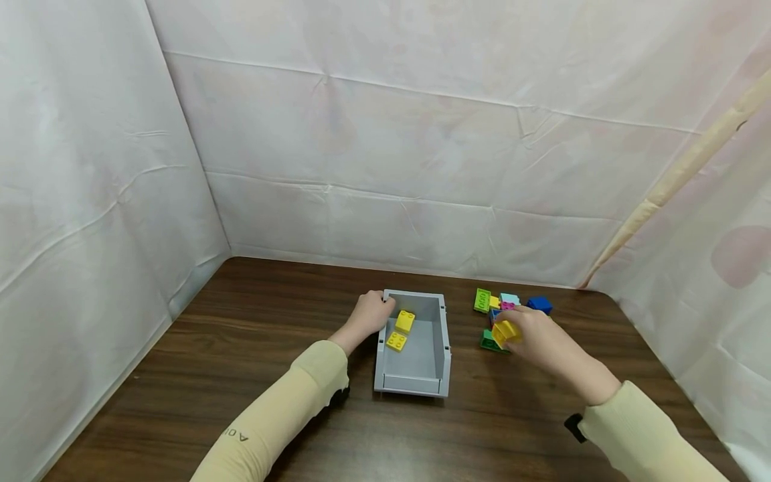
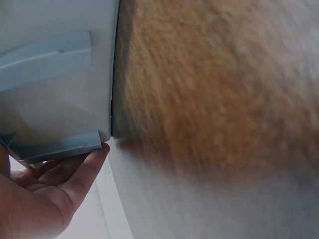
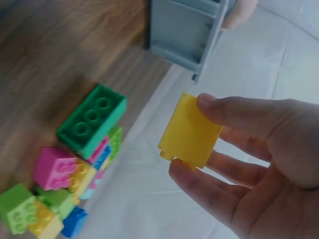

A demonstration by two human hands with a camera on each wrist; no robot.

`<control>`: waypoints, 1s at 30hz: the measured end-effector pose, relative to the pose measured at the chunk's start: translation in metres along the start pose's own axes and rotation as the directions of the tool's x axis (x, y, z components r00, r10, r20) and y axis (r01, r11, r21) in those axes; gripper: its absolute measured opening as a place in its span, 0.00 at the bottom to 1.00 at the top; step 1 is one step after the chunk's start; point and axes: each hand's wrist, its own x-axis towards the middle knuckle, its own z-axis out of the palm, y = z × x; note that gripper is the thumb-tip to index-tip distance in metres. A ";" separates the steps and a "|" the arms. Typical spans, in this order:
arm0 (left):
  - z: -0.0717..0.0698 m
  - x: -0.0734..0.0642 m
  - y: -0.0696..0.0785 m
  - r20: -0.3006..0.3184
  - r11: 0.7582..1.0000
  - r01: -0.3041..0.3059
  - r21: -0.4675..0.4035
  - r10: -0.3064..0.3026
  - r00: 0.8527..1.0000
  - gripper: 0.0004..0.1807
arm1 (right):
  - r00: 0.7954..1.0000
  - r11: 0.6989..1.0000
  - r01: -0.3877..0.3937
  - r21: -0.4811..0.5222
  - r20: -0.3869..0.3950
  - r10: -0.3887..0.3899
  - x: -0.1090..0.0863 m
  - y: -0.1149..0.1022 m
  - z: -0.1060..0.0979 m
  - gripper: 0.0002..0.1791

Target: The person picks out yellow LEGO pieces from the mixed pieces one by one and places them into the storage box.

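My right hand [image 1: 538, 336] pinches a yellow toy brick [image 3: 190, 132] between thumb and fingers, above the other bricks on the right of the table. In the right wrist view the brick's studs point down toward the fingertips. At the far left corner of a grey plastic bin [image 1: 415, 385], my left hand [image 1: 370, 312] grips the wall. In the left wrist view its fingers [image 2: 82, 181] lie along the bin's back end. Inside the bin are two yellow bricks, one [image 1: 405, 321] behind the other [image 1: 395, 341], near the left wall.
Loose bricks lie right of the bin: a green one [image 3: 92, 119], a pink one [image 3: 52, 167], a blue one [image 1: 540, 304], a lime one [image 1: 482, 300] and several more. The dark wooden table [image 1: 271, 301] ends at a white curtain [image 1: 361, 134] at the back and sides.
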 end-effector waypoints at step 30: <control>-0.001 0.000 0.000 -0.011 1.000 -0.006 0.026 0.006 1.000 0.17 | 0.993 0.992 0.119 0.035 0.002 -0.119 0.047 -0.076 -0.008 0.20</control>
